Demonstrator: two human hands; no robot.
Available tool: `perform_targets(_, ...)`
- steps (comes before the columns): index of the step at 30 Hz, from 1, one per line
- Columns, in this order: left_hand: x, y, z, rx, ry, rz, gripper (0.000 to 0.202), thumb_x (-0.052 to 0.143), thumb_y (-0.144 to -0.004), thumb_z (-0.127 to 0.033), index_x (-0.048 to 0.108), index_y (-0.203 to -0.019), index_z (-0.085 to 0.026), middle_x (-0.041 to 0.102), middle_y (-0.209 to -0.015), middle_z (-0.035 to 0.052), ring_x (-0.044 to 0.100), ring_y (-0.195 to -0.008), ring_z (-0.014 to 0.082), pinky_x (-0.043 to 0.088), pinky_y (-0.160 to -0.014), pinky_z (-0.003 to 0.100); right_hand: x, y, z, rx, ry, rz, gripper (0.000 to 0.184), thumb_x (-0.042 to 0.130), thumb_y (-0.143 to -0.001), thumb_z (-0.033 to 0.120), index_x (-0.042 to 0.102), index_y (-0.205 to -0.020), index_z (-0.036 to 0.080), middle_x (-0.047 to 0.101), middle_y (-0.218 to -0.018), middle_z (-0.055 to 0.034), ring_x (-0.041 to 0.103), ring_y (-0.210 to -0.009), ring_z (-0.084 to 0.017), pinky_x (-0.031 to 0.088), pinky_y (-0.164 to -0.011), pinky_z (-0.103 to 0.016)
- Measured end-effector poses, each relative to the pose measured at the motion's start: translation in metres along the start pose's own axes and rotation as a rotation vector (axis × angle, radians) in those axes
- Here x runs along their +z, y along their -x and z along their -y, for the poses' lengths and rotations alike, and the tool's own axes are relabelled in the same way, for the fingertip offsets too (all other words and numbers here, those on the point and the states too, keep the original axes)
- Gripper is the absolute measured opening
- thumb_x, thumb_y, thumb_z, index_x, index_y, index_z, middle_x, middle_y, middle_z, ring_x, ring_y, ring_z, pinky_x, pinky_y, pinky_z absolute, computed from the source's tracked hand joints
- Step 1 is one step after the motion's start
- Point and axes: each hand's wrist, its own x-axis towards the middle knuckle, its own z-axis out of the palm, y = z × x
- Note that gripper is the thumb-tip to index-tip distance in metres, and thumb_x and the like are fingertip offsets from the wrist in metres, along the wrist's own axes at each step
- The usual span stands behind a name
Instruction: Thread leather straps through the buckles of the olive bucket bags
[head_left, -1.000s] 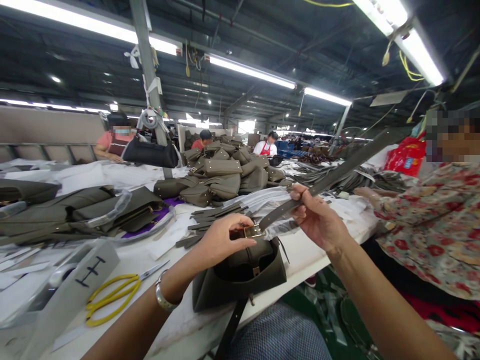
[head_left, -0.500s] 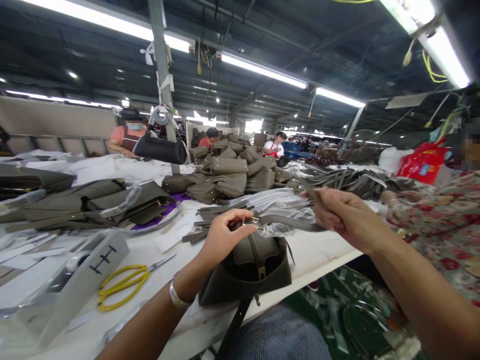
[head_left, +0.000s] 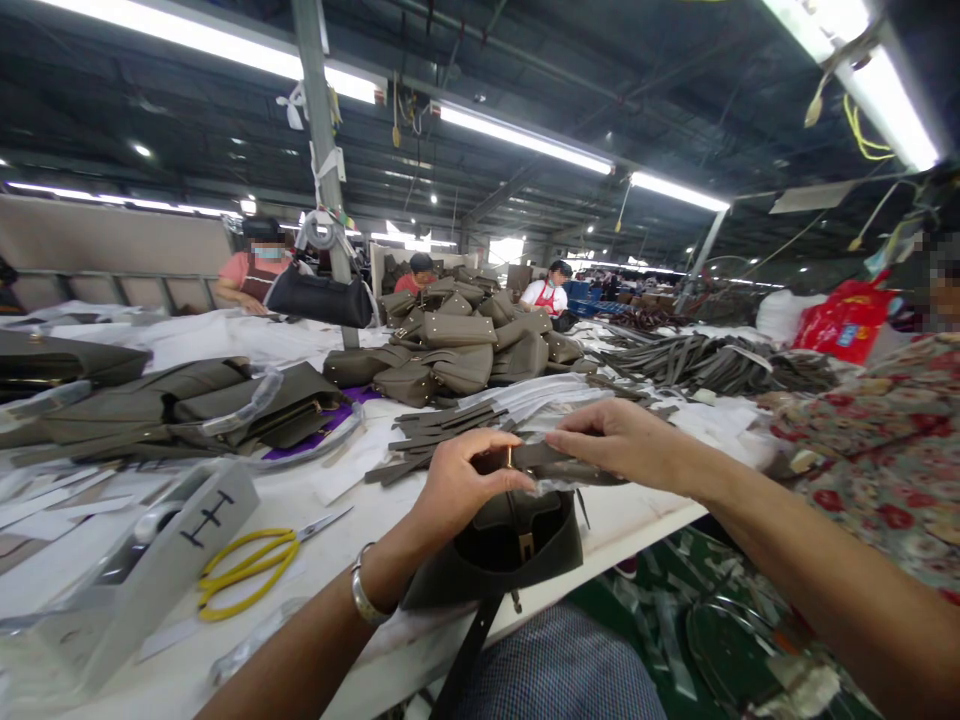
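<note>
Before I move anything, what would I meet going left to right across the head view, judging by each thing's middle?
White panel with a black marking → yellow-handled scissors → bracelet → left hand → gold-coloured buckle → right hand → red plastic bag.

Ct is 2 own hands (head_left: pixel 459 485), 1 held strap (head_left: pixel 538 456), 1 held buckle (head_left: pixel 510 457), 1 pr scissors (head_left: pixel 292 538) & 1 red bag (head_left: pixel 844 318).

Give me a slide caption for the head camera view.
At an open handbag, the left hand pinches a gold-toned buckle while the right hand holds a dark strap.
</note>
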Motion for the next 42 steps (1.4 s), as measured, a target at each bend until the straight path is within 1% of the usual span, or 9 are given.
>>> perform_targets(5,-0.003,-0.002,0.004,-0.019,0.058,0.037,0.039,0.080,-0.072,-0.030,0.070,-0.109,-0.022,0.072,-0.109,0.0038,0.065,-0.102,0.0223,0.048,-0.093,0.031,0.020,-0.005,0.016,-0.102,0.629,-0.338,0.025,0.051,-0.095,0.035,0.069,-0.087,0.020,0.070,-0.078,-0.0069,0.062,-0.071,-0.021,0.044,-0.067,-0.033)
perform_targets(8,-0.005,-0.003,0.007,-0.038,0.203,0.096,0.040,0.074,-0.078,-0.025,0.062,-0.115,-0.018,0.071,-0.113,0.0073,0.066,-0.106,0.0217,0.048,-0.095,0.031,0.033,-0.001,0.025,-0.276,0.795,-0.392,0.026,0.055,-0.094,0.033,0.066,-0.112,0.017,0.072,-0.105,-0.0126,0.064,-0.096,-0.029,0.037,-0.100,-0.047)
perform_targets(12,-0.005,0.000,0.007,-0.039,0.234,0.119,0.025,0.067,-0.083,-0.023,0.063,-0.107,-0.016,0.072,-0.109,0.0077,0.068,-0.103,0.0206,0.051,-0.094,0.030,0.042,-0.003,0.027,-0.340,0.719,-0.274,0.044,0.065,-0.088,0.044,0.061,-0.122,0.016,0.072,-0.107,-0.0113,0.065,-0.099,-0.029,0.031,-0.107,-0.049)
perform_targets(19,-0.017,0.004,0.004,-0.043,-0.022,-0.077,0.015,0.070,-0.079,-0.027,0.071,-0.091,-0.018,0.075,-0.093,0.0041,0.071,-0.088,0.0194,0.053,-0.087,0.030,0.039,-0.015,0.010,-0.288,0.564,-0.285,0.021,0.071,-0.084,0.037,0.067,-0.101,0.024,0.073,-0.098,-0.0027,0.065,-0.095,-0.024,0.041,-0.097,-0.040)
perform_targets(22,-0.038,0.010,0.018,-0.106,-0.037,-0.160,0.018,0.073,-0.077,-0.031,0.071,-0.090,-0.018,0.075,-0.089,0.0052,0.070,-0.086,0.0205,0.053,-0.086,0.031,0.036,-0.014,0.003,-0.269,0.526,-0.302,0.021,0.073,-0.081,0.035,0.066,-0.099,0.026,0.073,-0.098,-0.0017,0.065,-0.096,-0.024,0.037,-0.101,-0.041)
perform_targets(28,-0.089,0.033,0.057,-0.328,0.212,-0.378,0.035,0.085,-0.063,-0.037,0.070,-0.087,-0.015,0.073,-0.079,0.0034,0.067,-0.076,0.0149,0.052,-0.070,0.022,0.038,-0.017,-0.008,-0.243,0.453,-0.268,0.021,0.073,-0.079,0.034,0.067,-0.098,0.027,0.072,-0.093,-0.0008,0.062,-0.094,-0.025,0.044,-0.087,-0.035)
perform_targets(35,-0.142,0.054,0.090,-0.407,0.559,-0.697,0.036,0.090,-0.050,-0.022,0.068,-0.078,-0.015,0.068,-0.073,-0.0024,0.065,-0.070,0.0092,0.056,-0.071,0.017,0.036,-0.025,-0.019,-0.185,0.327,-0.242,0.019,0.072,-0.079,0.034,0.068,-0.095,0.026,0.072,-0.092,-0.0007,0.065,-0.088,-0.022,0.045,-0.076,-0.031)
perform_targets(39,-0.135,0.045,0.070,-0.350,0.610,-0.781,0.032,0.086,-0.059,-0.023,0.067,-0.083,-0.017,0.065,-0.074,-0.0054,0.063,-0.062,0.0057,0.054,-0.057,0.012,0.038,-0.028,-0.012,-0.128,0.228,-0.217,0.024,0.071,-0.078,0.030,0.067,-0.101,0.024,0.073,-0.096,-0.0020,0.067,-0.088,-0.022,0.047,-0.078,-0.033)
perform_targets(42,-0.109,0.026,0.033,-0.224,0.516,-0.717,0.033,0.084,-0.064,-0.030,0.066,-0.089,-0.016,0.065,-0.071,-0.0046,0.064,-0.056,0.0064,0.046,-0.044,0.009,0.034,-0.031,0.010,-0.230,-0.001,-0.115,0.052,0.071,-0.080,0.027,0.055,-0.129,0.025,0.070,-0.113,-0.0042,0.065,-0.099,-0.022,0.048,-0.084,-0.033)
